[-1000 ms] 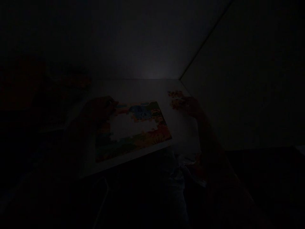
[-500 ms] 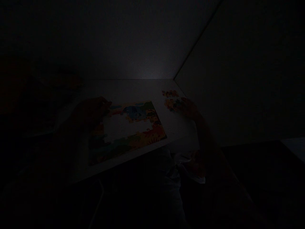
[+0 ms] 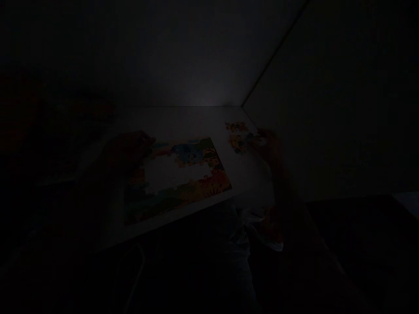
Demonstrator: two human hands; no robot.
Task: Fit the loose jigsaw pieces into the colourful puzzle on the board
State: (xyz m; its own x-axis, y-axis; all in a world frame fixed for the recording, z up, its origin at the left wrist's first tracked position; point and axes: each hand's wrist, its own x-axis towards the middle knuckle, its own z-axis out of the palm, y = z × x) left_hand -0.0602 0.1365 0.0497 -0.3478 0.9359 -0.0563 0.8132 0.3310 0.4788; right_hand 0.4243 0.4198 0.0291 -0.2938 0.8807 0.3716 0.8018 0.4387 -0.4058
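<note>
Jigsaw puzzle (image 3: 196, 192), part-built with a pale central gap, lies mid-view; loose pieces (image 3: 236, 137) sit at its 2 o'clock. Your R hand (image 3: 270, 146) has lifted slightly, fingers (image 3: 262, 138) curled, maybe pinching a small piece (image 3: 251, 137); too dark to confirm. Your L hand (image 3: 127, 150) is at 10 o'clock on the puzzle's edge, grip unclear.

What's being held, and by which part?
The right hand seems to pinch a jigsaw piece by its edge; the left hand is too dark to tell.

The only view, worn on the head, looks forward and down from just behind the near edge of a table (image 3: 183, 122), close over a jigsaw puzzle (image 3: 176, 183), facing a far wall corner (image 3: 241, 106).
</note>
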